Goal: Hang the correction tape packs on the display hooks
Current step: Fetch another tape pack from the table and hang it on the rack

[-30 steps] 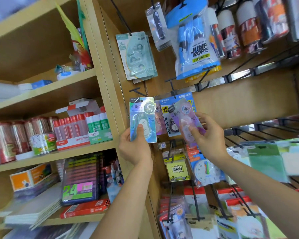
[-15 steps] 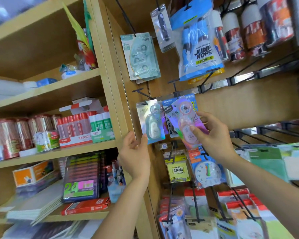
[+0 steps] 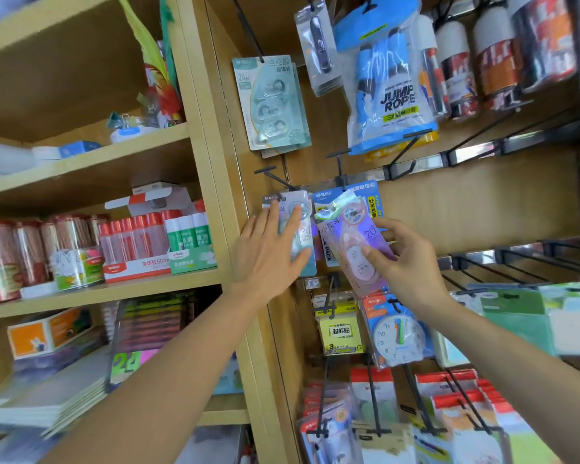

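**Hand state.** The left hand (image 3: 268, 252) lay flat with its fingers straight and slightly spread, pressing on the teal correction tape pack (image 3: 303, 236). The right hand (image 3: 406, 262) pinched the pink correction tape pack (image 3: 349, 236), with the thumb on the face and the other fingers curled behind the far edge.

**Location.** The teal pack hung under the left fingertips. Its top edge met the left display hook (image 3: 275, 177) just above them, so it appeared to be seated. The pink pack sat between the two hands, in front of a blue value pack (image 3: 365, 192) that hung from the middle display hook (image 3: 339, 165), above the right thumb.

**Orientation.** The teal pack's long axis ran close to vertical, header end up. The pink pack's long axis was tilted: the header end leaned up and toward the left hand, and the lower end pointed down toward the right wrist. Its printed face was turned to the wearer. Whether its hang hole had reached a hook could not be determined.

**Procedure note (judgement).**
- Rotate the pink pack until its long axis is vertical before engaging a hook.
- Present the hang hole squarely to the hook tip.
- Slide the pack back along the wire without bending the header.
- Keep the grip low so that the hole remains visible.
- Release the left hand's pressure once the teal pack hangs steady.
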